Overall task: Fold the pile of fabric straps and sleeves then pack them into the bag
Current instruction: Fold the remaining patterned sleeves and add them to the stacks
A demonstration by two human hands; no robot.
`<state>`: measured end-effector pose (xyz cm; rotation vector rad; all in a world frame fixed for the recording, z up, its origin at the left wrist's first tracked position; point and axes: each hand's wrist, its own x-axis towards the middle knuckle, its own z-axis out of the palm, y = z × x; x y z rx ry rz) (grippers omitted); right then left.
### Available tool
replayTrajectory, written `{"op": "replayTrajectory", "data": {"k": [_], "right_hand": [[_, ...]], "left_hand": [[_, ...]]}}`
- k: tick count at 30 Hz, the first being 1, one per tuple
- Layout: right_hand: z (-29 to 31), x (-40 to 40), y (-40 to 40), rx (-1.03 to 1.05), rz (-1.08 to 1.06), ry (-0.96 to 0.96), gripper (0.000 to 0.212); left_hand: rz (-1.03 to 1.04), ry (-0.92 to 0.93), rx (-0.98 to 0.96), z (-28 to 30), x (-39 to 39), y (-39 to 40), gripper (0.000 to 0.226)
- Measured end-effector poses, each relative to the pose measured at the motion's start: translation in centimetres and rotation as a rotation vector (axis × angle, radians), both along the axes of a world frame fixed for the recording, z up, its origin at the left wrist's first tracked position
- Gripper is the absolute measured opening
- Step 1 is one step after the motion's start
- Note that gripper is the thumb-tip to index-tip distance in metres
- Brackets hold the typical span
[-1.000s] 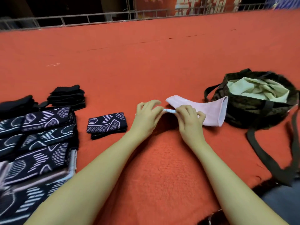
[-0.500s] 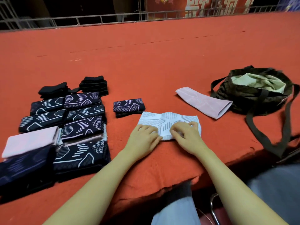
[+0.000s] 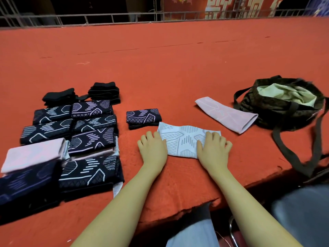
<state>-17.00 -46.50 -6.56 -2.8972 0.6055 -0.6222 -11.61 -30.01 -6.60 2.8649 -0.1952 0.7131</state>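
Note:
A pale patterned sleeve point(image 3: 183, 139) lies flat near the front edge of the red table. My left hand point(image 3: 153, 148) lies flat at its left end, fingers straight. My right hand point(image 3: 213, 148) presses flat on its right end. A pink sleeve point(image 3: 226, 114) lies unfolded further right, its open end beside the dark bag point(image 3: 277, 111). The bag stands open and shows a light green lining. One folded dark patterned sleeve point(image 3: 143, 118) sits just beyond my left hand.
At the left lie several folded dark patterned sleeves point(image 3: 92, 125), a pink folded one point(image 3: 33, 154) and black folded straps point(image 3: 104, 91). The bag's long strap point(image 3: 302, 154) trails toward the table's front edge point(image 3: 178, 211). A metal railing point(image 3: 106, 16) runs behind.
The pale sleeve, pinched between my fingers a second ago, now lies spread flat. Both hands have moved apart to its ends. The view has tilted down and back.

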Motion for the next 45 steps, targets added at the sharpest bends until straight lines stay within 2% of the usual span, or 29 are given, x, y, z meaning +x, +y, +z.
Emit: {"op": "replayTrajectory", "data": {"k": [4,10,14,16,18,21,23,25,29,34,37,39,43,45], "right_hand": [[0.3,-0.2,-0.1,0.003,0.077,0.037,0.049],[0.9,-0.1,1.6,0.019,0.238,0.148,0.055],[1.1,0.9,3.4,0.004,0.343,0.246,0.061],[1.1,1.5,3.9,-0.014,0.384,0.29,0.064],[1.0,1.6,4.0,-0.02,0.412,0.278,0.071],[1.1,0.7,3.5,-0.02,0.341,0.125,0.068],[1.2,0.1,2.8,-0.019,0.215,-0.011,0.053],[1.0,-0.4,1.8,-0.009,0.083,-0.028,0.042],[0.9,-1.2,0.8,0.14,-0.101,0.042,0.047],[1.0,-0.2,0.7,0.189,-0.145,0.118,0.05],[1.1,0.2,1.1,0.238,-0.126,0.057,0.037],[0.8,0.1,1.2,0.264,-0.06,-0.085,0.022],[0.8,-0.5,1.4,0.334,0.184,-0.428,0.01],[0.8,-0.3,1.7,0.336,0.3,-0.481,0.008]], "left_hand": [[-0.071,-0.103,0.047,0.0,0.1,0.1,0.02],[-0.111,-0.267,-0.02,1.1,-0.3,2.4,0.014],[-0.09,-0.31,-0.058,1.9,-1.1,4.3,0.012],[-0.03,-0.223,0.006,1.3,-1.2,4.9,0.017],[0.012,-0.044,0.092,0.9,-1.3,5.3,0.032],[-0.013,0.249,0.077,0.9,-1.8,5.4,0.049],[-0.024,0.293,0.071,1.3,-2.0,5.2,0.052],[-0.058,0.304,0.07,1.6,-2.2,4.6,0.056],[-0.227,0.324,0.073,2.0,-2.6,2.2,0.06],[-0.387,0.464,0.109,1.9,-2.6,-0.9,0.055],[-0.392,0.538,0.193,1.8,-1.8,-1.0,0.054],[-0.399,0.552,0.214,1.8,-1.3,-0.8,0.054],[-0.42,0.529,0.231,1.5,-0.9,-0.5,0.053],[-0.445,0.524,0.205,1.6,-0.9,-0.3,0.052]]}}
